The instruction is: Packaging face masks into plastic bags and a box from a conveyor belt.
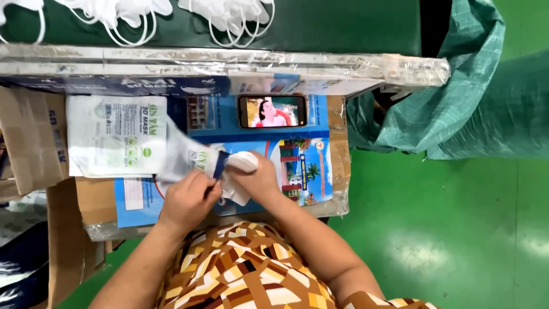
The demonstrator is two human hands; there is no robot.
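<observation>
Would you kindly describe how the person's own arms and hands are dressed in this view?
Both the left hand and the right hand are bare: no gloves, rings, watch or bracelets show. The forearms are uncovered up to the elbows. A garment with a geometric pattern in brown, orange, yellow, cream and black shows below, its short sleeve edge near the right upper arm.

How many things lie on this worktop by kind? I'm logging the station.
Stack of printed white pouches: 1
Pouch held in left hand: 1
White mask in right hand: 1
Phone: 1
Loose white mask heaps on the green belt: 3
Total: 7
</observation>
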